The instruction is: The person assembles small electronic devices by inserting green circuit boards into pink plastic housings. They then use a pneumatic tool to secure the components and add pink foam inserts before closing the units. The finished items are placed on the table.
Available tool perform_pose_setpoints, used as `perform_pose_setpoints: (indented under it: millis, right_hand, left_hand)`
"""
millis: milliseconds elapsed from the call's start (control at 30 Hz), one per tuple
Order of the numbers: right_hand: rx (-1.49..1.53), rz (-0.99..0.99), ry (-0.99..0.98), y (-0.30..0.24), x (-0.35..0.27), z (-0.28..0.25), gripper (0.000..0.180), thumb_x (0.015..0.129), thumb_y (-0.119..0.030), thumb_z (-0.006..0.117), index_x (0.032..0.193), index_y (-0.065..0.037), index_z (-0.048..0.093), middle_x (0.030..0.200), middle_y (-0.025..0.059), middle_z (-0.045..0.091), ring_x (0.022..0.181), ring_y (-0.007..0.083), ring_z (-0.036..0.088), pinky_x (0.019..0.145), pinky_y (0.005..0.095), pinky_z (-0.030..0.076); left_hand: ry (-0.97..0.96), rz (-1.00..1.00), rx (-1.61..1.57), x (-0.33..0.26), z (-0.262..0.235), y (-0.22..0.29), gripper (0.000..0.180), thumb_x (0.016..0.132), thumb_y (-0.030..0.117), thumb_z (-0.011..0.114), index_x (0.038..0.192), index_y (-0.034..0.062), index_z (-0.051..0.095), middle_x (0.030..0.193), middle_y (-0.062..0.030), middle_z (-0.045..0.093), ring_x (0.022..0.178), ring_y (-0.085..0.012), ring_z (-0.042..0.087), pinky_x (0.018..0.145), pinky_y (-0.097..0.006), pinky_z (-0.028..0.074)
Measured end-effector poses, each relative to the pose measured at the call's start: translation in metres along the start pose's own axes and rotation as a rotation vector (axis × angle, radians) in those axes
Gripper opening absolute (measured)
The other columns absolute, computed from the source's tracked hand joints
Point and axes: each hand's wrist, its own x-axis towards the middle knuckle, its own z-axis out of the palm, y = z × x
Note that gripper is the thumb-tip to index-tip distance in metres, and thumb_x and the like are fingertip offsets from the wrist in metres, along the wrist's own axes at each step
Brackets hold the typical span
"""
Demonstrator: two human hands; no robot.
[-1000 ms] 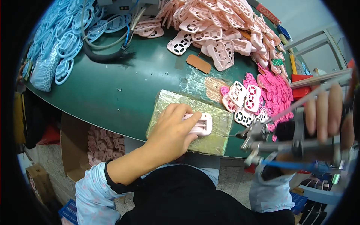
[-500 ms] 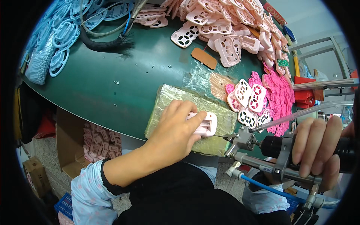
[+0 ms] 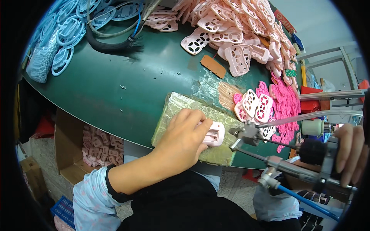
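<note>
My left hand [image 3: 184, 133] is closed on a pale pink plastic casing [image 3: 219, 130] with an open battery compartment facing up. It presses the casing onto a block wrapped in yellowish film [image 3: 169, 115]; my fingers cover the casing's left part. In my right hand [image 3: 350, 150], at the right edge, is a screw-feeding power screwdriver [image 3: 311, 151] with a black body, metal guide rods and a blue air hose. Its metal nozzle head [image 3: 248, 133] hangs just right of the casing, and a gap shows between them. Part of the right hand is cut off.
Pink casing parts [image 3: 239, 57] are heaped at the back right. White face plates [image 3: 250, 102] and bright pink button pieces [image 3: 284, 111] lie nearer. Blue frames [image 3: 71, 30] are piled far left, beside a black brush [image 3: 111, 47]. Loose screws [image 3: 122, 87] dot the green table [image 3: 96, 77].
My right hand has drawn the screwdriver body to the right, and a longer stretch of rod shows behind the nozzle head. My left hand still holds the casing on the block. The view has shifted slightly.
</note>
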Motion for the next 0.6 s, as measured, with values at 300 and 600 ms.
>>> perform_pose_setpoints:
  millis: [300,600]
  right_hand:
    - [-0.145,-0.123,0.518,0.059,0.005,0.043,0.029,0.092,-0.008,0.050,0.119,-0.008,0.042,0.073,0.0031,0.051,0.058,0.0124,0.056,0.057,0.0287,0.050]
    - [-0.242,-0.085,0.535,0.058,0.005,0.045,0.029,0.092,-0.006,0.051,0.121,-0.003,0.048,0.071,0.0016,0.050,0.056,0.0085,0.053,0.057,0.0234,0.047]
  left_hand:
    - [-0.007,-0.022,-0.027,-0.001,-0.001,0.000,0.049,0.070,0.004,0.077,0.115,-0.0019,0.058,0.112,-0.0144,0.054,0.107,-0.0348,0.049,0.093,-0.043,0.042]
    - [-0.045,0.087,0.154,0.000,-0.002,0.006,0.053,0.074,0.010,0.073,0.121,-0.0051,0.054,0.120,-0.0188,0.054,0.118,-0.0372,0.048,0.101,-0.044,0.040]
